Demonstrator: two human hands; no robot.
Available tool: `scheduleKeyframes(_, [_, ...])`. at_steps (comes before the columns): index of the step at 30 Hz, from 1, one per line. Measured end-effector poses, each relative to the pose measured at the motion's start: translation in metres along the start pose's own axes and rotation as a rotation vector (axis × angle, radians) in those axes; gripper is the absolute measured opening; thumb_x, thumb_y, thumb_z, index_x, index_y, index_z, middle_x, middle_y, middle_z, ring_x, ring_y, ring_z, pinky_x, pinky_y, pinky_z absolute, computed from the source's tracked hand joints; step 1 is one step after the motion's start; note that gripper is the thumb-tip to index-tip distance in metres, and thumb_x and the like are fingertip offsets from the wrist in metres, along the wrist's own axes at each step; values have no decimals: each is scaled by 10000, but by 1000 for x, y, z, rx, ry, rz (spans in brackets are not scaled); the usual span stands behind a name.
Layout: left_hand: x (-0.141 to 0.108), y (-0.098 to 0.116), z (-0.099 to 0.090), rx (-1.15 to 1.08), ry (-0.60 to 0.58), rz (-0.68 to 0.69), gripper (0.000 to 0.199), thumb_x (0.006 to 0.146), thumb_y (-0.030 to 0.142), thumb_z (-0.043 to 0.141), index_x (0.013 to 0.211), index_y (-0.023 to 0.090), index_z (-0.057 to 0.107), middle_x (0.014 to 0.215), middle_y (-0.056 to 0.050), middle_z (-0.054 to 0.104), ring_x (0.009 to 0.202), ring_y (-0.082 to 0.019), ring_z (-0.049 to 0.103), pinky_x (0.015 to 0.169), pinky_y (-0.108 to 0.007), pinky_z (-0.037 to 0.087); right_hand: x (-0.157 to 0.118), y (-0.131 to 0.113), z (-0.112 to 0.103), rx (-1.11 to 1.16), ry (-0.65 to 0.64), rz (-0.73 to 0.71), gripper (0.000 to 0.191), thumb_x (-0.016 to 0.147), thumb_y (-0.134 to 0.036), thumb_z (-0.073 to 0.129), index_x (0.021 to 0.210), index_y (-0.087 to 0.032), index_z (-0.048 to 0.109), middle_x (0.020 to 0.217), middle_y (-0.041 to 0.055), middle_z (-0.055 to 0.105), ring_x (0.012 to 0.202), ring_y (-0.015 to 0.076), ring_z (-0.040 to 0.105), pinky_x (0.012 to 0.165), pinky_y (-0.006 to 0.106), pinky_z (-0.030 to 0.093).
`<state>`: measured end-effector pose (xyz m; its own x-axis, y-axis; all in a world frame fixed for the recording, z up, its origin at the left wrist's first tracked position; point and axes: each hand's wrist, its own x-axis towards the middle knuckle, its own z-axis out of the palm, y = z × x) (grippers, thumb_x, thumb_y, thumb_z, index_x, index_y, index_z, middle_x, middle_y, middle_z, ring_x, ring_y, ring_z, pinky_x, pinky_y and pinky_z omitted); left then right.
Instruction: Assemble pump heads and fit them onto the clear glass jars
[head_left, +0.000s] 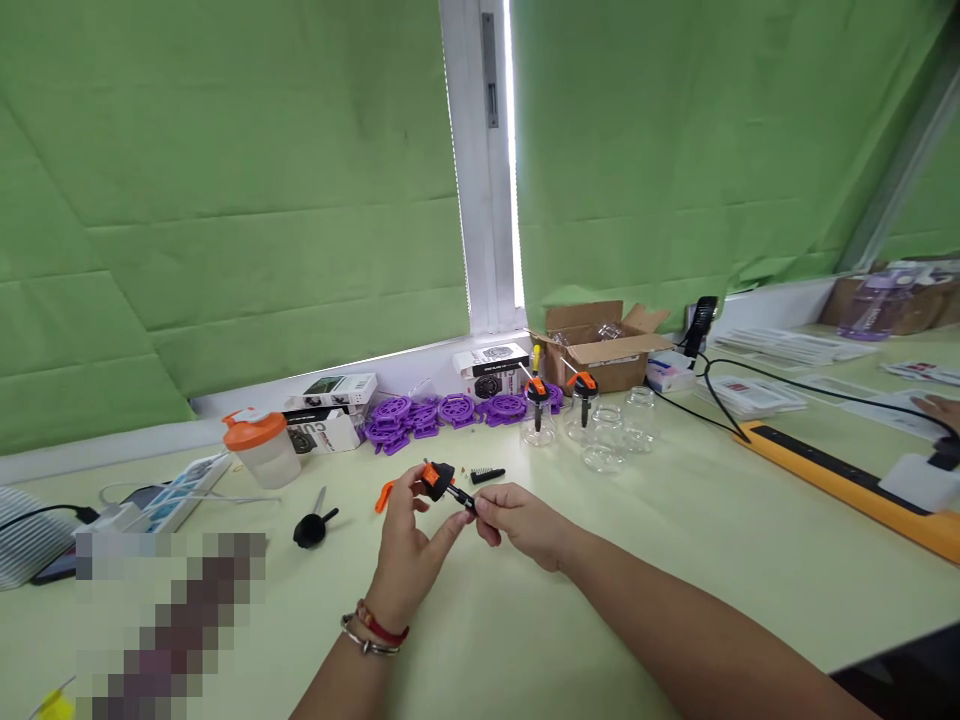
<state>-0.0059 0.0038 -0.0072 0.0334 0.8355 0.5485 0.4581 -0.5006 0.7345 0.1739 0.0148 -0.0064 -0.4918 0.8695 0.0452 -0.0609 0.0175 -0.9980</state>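
Above the table, my left hand (411,545) is closed around an orange and black pump head (437,480), its fingers on the cap. The fingers of my right hand (517,520) pinch the lower end of the head's black tube (462,497). Just left of the pump head lies a curved orange part (385,496). Beyond my hands there is a black ribbed part (488,475) with tiny bits beside it. Further back, two glass bottles (538,430) carry similar orange and black heads. Several open glass bottles (606,425) stand to their right.
Purple plastic pieces (456,410) and printed boxes (326,430) line the wall. An open carton (600,355) is behind the bottles. On the left are an orange-lidded shaker (259,450), a black scoop (310,530) and a power strip (187,492); another person's hand (941,412) shows far right.
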Motion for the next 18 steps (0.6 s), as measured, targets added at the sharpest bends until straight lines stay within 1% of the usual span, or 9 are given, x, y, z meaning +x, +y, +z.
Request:
scheduleKeyframes(1, [-1,1,1,71,18,73,627,747,375,660,1277,251,347,1317,-134,449,1182,-258,469,917,-431,427,-2,-1,0,47,-18,-23,382,823,-509,532,732,-141,576,534,-19,498,545,102,399,629,268,311])
scheduleKeyframes(3, [-3,4,0,182,48,189,751,723,386,685,1345,268,280,1428,-145,316,1318,-298,316,1014,-500,332,-5,-2,2,158,-79,-52,407,812,-532,546,737,-135,584,555,-11,519,548,104,430,654,279,326])
scheduleKeyframes(5, [-4,8,-2,241,39,255,903,666,434,725,1389,270,209,1485,-153,209,1368,-324,214,1054,-531,268,-5,-2,6,263,-146,-42,423,792,-549,567,766,-128,604,574,-9,523,527,103,449,634,284,334])
scheduleKeyframes(6, [-5,9,-2,259,27,269,980,628,463,746,1403,266,178,1493,-158,188,1371,-336,203,1057,-535,262,-5,-1,7,302,-168,-27,430,781,-554,579,771,-125,613,576,-11,517,511,102,450,613,282,334])
scheduleKeyframes(8, [-7,13,-2,307,5,270,1098,568,510,765,1421,245,127,1483,-176,198,1355,-357,231,1044,-539,280,-6,0,10,337,-163,5,441,758,-559,604,744,-118,624,573,-11,511,493,97,444,579,274,324])
scheduleKeyframes(11, [-9,17,1,442,-17,268,1177,510,537,771,1427,215,108,1436,-195,276,1309,-391,296,1019,-570,280,-7,1,14,355,-110,49,440,705,-548,662,684,-111,627,621,14,552,535,97,461,565,259,304])
scheduleKeyframes(13, [-10,18,4,511,-19,269,1156,506,536,761,1418,201,135,1388,-193,342,1275,-393,340,1008,-574,282,-7,1,15,370,-84,83,434,670,-537,695,662,-108,628,656,29,576,567,100,468,554,249,287])
scheduleKeyframes(15, [-10,19,6,536,-12,256,1098,530,532,742,1401,187,169,1349,-186,387,1253,-377,367,1006,-558,292,-7,2,16,375,-66,105,430,660,-532,702,647,-108,630,648,28,578,558,94,453,542,245,272])
scheduleKeyframes(18, [-11,19,8,539,-21,232,1058,550,534,724,1386,172,187,1349,-184,386,1252,-363,366,1010,-541,297,-5,2,13,371,-62,114,414,657,-518,705,633,-111,630,630,23,573,548,94,449,544,245,273])
